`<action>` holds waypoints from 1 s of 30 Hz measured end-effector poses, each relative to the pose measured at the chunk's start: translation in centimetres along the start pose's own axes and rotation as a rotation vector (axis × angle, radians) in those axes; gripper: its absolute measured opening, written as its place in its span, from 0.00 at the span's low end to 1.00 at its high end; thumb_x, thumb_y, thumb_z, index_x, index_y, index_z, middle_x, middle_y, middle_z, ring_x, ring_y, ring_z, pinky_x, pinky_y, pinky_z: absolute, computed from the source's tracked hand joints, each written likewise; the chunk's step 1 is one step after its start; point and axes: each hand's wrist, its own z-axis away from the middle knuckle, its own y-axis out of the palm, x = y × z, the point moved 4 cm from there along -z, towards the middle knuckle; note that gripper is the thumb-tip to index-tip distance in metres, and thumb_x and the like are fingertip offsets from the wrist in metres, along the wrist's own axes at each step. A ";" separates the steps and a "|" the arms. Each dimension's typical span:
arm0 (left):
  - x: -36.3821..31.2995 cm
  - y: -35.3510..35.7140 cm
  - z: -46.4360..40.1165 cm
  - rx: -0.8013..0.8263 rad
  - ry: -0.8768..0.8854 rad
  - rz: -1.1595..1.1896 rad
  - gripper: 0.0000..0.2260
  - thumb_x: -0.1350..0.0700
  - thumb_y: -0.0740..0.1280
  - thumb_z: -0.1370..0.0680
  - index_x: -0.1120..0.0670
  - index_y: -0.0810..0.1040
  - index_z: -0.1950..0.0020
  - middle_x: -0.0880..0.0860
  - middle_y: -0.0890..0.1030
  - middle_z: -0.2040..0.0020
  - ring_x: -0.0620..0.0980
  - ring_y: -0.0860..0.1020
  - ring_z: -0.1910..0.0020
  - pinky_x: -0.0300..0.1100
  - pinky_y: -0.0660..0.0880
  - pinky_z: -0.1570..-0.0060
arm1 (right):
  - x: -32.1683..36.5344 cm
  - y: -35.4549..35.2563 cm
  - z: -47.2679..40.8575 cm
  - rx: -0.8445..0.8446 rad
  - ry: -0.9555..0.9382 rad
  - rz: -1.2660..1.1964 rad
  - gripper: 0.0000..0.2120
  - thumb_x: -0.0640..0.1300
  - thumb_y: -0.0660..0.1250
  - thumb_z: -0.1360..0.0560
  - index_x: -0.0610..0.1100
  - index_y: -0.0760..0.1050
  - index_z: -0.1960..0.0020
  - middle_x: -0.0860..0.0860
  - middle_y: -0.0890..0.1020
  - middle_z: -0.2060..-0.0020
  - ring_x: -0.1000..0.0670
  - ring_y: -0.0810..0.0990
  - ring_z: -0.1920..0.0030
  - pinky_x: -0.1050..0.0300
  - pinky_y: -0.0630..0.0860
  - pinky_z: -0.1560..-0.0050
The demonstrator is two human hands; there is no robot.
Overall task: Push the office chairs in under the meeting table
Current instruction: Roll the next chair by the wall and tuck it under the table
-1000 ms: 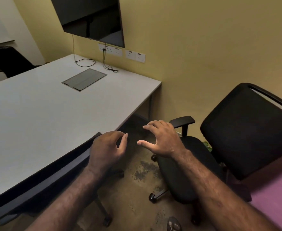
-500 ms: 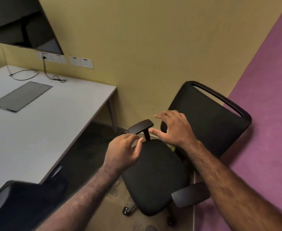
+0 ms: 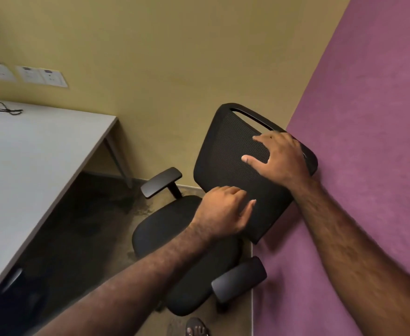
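Black office chair (image 3: 225, 151) right of centre, well apart from the grey meeting table (image 3: 29, 161) filling the left of the frame, seat not under the tabletop. Backrest close against the purple wall (image 3: 368, 141) at right; whether touching, cannot tell. Right hand (image 3: 281, 158) over the upper right corner of the backrest, thumb and forefinger spread apart on the mesh, remaining fingers hidden behind the top rail, so grip there unclear. Left hand (image 3: 223, 214) lower on the mesh, fingers loosely curled, thumb out to the right; contact with the backrest hard to judge. Chair base and castors hidden beneath the seat. Table cut off by the left edge; only one slim leg (image 3: 118, 161) visible near its far corner. Dark shape at lower left under the table edge, too blurred to name. Strip of bare floor (image 3: 97, 214) between table edge and chair seat, dim and stained. Yellow wall (image 3: 162, 57) behind, with white sockets (image 3: 41, 76) at upper left. Toes of a sandalled foot (image 3: 196, 329) cut off at the bottom edge.
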 end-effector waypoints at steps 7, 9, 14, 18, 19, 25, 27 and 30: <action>-2.4 2.5 -2.1 0.118 0.031 0.023 0.19 0.44 0.61 0.14 0.56 0.83 0.48 0.54 0.85 0.50 0.56 0.83 0.50 0.53 0.79 0.47 | -6.4 1.0 -1.7 0.125 0.227 0.112 0.45 0.68 0.79 0.28 0.51 0.69 0.19 0.41 0.69 0.21 0.36 0.66 0.22 0.33 0.66 0.26; -2.7 2.7 -2.1 0.124 0.037 0.036 0.18 0.44 0.62 0.14 0.57 0.82 0.49 0.54 0.85 0.52 0.56 0.83 0.52 0.53 0.79 0.48 | -7.5 1.6 -1.6 0.237 0.277 0.142 0.49 0.64 0.83 0.30 0.53 0.65 0.16 0.41 0.64 0.17 0.36 0.63 0.19 0.32 0.66 0.25; -2.3 3.0 -1.4 0.151 0.052 0.049 0.18 0.44 0.61 0.14 0.56 0.83 0.46 0.54 0.86 0.49 0.55 0.83 0.49 0.52 0.79 0.47 | -7.9 2.6 -0.8 0.342 0.307 0.217 0.52 0.55 0.87 0.33 0.56 0.64 0.16 0.41 0.62 0.17 0.36 0.66 0.20 0.34 0.67 0.24; -0.8 3.0 -0.6 0.180 0.025 0.056 0.19 0.43 0.60 0.13 0.55 0.83 0.45 0.53 0.85 0.48 0.54 0.83 0.48 0.50 0.79 0.46 | -8.4 2.6 -1.4 0.342 0.371 0.265 0.51 0.59 0.87 0.33 0.55 0.65 0.17 0.38 0.67 0.21 0.33 0.69 0.24 0.35 0.69 0.25; -0.3 2.9 -0.3 0.180 0.017 0.055 0.19 0.43 0.60 0.13 0.55 0.83 0.45 0.53 0.85 0.48 0.54 0.83 0.48 0.50 0.79 0.46 | -8.6 2.6 -1.6 0.355 0.395 0.271 0.50 0.59 0.86 0.32 0.54 0.66 0.17 0.37 0.69 0.24 0.33 0.71 0.26 0.35 0.70 0.26; 2.0 2.5 1.1 0.142 -0.022 0.054 0.18 0.42 0.60 0.14 0.53 0.83 0.48 0.51 0.85 0.52 0.52 0.83 0.52 0.49 0.80 0.49 | -8.2 3.3 -2.0 0.425 0.483 0.377 0.46 0.64 0.83 0.29 0.55 0.68 0.17 0.38 0.69 0.26 0.33 0.72 0.30 0.39 0.72 0.31; 2.3 2.5 1.2 0.135 -0.033 0.059 0.18 0.42 0.60 0.14 0.53 0.82 0.49 0.51 0.84 0.53 0.52 0.82 0.53 0.49 0.80 0.50 | -7.7 3.3 -1.9 0.426 0.499 0.404 0.46 0.64 0.83 0.30 0.56 0.69 0.18 0.38 0.70 0.27 0.34 0.73 0.31 0.39 0.72 0.31; 2.0 2.4 1.1 0.120 -0.033 0.080 0.17 0.43 0.62 0.15 0.54 0.81 0.53 0.51 0.83 0.55 0.52 0.82 0.55 0.49 0.80 0.53 | -6.8 3.0 -1.3 0.403 0.517 0.442 0.45 0.66 0.83 0.30 0.56 0.70 0.19 0.39 0.71 0.28 0.34 0.74 0.32 0.40 0.73 0.31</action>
